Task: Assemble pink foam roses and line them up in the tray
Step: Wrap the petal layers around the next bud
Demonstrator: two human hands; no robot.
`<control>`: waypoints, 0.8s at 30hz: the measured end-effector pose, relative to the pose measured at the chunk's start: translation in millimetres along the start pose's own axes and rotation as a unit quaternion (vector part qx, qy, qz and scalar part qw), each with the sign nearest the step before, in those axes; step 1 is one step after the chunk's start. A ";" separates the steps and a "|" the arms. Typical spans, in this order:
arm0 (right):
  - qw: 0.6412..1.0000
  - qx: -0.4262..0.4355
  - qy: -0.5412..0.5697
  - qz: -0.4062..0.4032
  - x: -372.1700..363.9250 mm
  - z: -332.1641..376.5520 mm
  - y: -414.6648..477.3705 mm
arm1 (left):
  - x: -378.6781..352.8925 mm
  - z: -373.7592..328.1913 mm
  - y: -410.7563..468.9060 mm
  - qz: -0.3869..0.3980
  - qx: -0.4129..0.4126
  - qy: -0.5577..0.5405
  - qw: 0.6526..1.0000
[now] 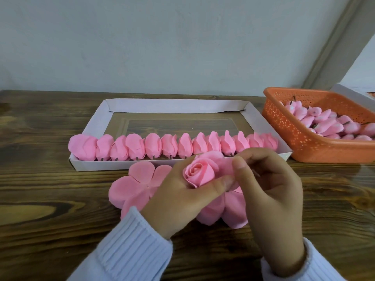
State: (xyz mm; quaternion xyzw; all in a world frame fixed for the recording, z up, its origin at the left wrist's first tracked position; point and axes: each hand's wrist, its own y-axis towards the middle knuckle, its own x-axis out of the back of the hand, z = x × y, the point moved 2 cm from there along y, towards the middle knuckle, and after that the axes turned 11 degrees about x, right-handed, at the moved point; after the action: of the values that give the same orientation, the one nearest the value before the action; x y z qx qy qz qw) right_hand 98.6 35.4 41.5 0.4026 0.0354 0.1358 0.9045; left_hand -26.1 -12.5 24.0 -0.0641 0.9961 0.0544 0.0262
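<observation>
Nearest: two pale-blue ribbed sleeves (pixel 129 246), both hands up over the table (pixel 40 199), a dark-stained wood top w/ strong grain. White cardboard tray (pixel 176 105) sits mid-table, long side facing the person. Orange perforated basket (pixel 300 136) stands just beside the tray's right end, full of pink buds (pixel 328 124) w/ short dark stems. Row of finished roses (pixel 172 147) runs along the tray's near wall, end to end, stems down; rest of the tray floor bare. Flat pink petal pieces (pixel 134 185) lie on the table in front of the tray, partly under the hands. L hand (pixel 182 201) cups the rose (pixel 199 172), fingers curled beneath, thumb along its near side. R hand (pixel 269 191) pinches an outer petal at the rose's right side btw thumb and forefinger.
</observation>
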 end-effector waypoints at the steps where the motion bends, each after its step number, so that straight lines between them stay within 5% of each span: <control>1: 1.000 -0.014 0.025 0.001 -0.8 -1.1 0.2 | 0.4 0.1 0.3 -0.013 -0.003 -0.004 1.000; 6: 0.975 -0.127 0.180 0.038 -6.7 -10.9 -4.1 | 2.9 -1.4 2.1 -0.085 0.005 -0.152 0.985; 10: 0.967 -0.152 0.155 0.134 -11.8 -13.6 -9.0 | 3.4 -3.3 1.0 -0.085 0.066 -0.249 0.962; 14: 0.966 -0.127 0.138 0.177 -17.3 -9.7 -12.8 | -3.4 -5.6 0.0 -0.099 0.064 -0.254 0.960; 24: 0.962 -0.157 0.198 0.101 -17.4 -11.7 -13.4 | -3.9 0.6 -3.9 -0.079 0.073 -0.125 0.986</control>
State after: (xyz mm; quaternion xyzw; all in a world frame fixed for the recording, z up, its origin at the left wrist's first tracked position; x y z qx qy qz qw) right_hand 82.9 30.5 23.0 0.2217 0.1515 0.3076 0.9128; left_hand -21.7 -15.8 23.2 -0.1331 0.9782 -0.0133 0.1592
